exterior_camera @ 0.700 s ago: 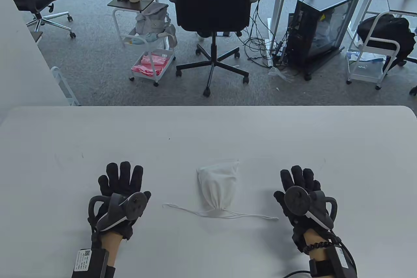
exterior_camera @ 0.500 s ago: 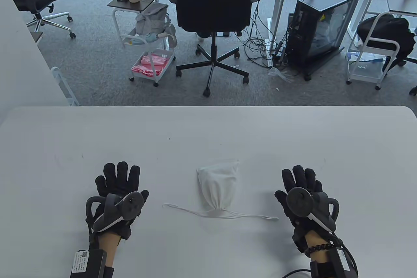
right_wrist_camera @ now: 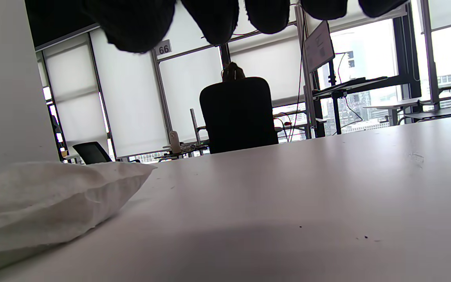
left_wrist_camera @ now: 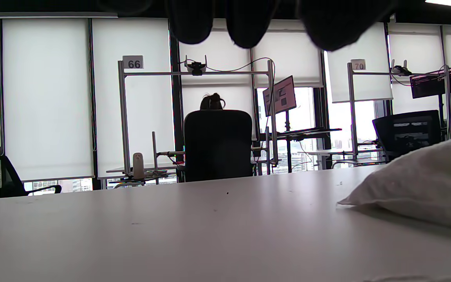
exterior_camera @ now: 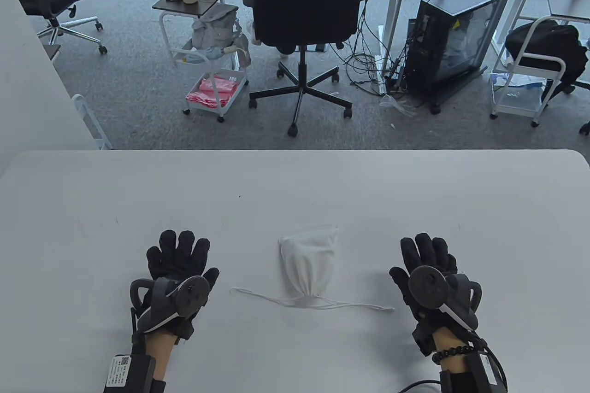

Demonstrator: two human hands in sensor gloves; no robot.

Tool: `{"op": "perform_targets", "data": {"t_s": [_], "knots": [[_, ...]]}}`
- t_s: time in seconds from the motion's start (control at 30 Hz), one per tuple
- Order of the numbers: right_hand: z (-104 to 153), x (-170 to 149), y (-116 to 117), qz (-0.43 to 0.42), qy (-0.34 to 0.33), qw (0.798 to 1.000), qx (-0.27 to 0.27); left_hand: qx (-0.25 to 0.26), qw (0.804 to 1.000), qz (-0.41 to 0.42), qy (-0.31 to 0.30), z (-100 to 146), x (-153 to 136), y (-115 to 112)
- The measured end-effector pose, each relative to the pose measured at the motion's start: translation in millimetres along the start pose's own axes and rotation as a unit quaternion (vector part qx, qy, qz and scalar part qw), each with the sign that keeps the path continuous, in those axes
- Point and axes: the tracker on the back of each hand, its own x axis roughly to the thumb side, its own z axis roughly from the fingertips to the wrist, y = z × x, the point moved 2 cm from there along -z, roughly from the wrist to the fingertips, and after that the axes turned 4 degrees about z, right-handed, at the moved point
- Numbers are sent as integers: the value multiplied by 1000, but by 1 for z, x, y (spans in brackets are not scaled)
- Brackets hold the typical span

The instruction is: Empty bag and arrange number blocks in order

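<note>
Item: bag (exterior_camera: 308, 264), cinched, unopened; no blocks out yet.

Loc.: table (exterior_camera: 295, 181) centre-near, neck at 6 o'clock, closed bottom at 12; cord (exterior_camera: 355, 306) trails flat from the neck toward 3 and 9. L hand (exterior_camera: 177, 273) at bag's 9 o'clock, R hand (exterior_camera: 426, 273) at its 3, both well apart from the cloth; fingers splayed and relaxed, palms down, grasping nothing. Wrist views show the fingertips hanging clear above the table and the bag lying plump and low, so contents prob. still inside.

Handling, as judged: step in hand = loosen the neck. Pin the bag body w/ one hand, work the gathered neck apart w/ the other rather than tugging the cord ends, which prob. tightens it. Then lift by the 12 o'clock end, low over the table, so blocks slide out and don't bounce off.
</note>
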Motion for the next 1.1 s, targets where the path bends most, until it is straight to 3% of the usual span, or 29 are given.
{"op": "perform_targets", "data": {"t_s": [0.1,0.27,0.53,0.77,1.1], "knots": [[-1,0,0,-3,-4,1000,-2,8,1000,0,-18,-5,16,-1],[-2,-1,-2,-6,-8,1000,-7,-26,994,-57,-90,-21,68,-21],[-2,-1,-3,-6,-11,1000,-11,-54,965,-161,-199,-37,139,-59],[-1,0,-3,-4,-12,1000,-14,-51,949,-220,-220,-41,168,-81],[0,1,-2,-8,-16,1000,-15,-3,951,-224,-213,-51,186,-77]]}}
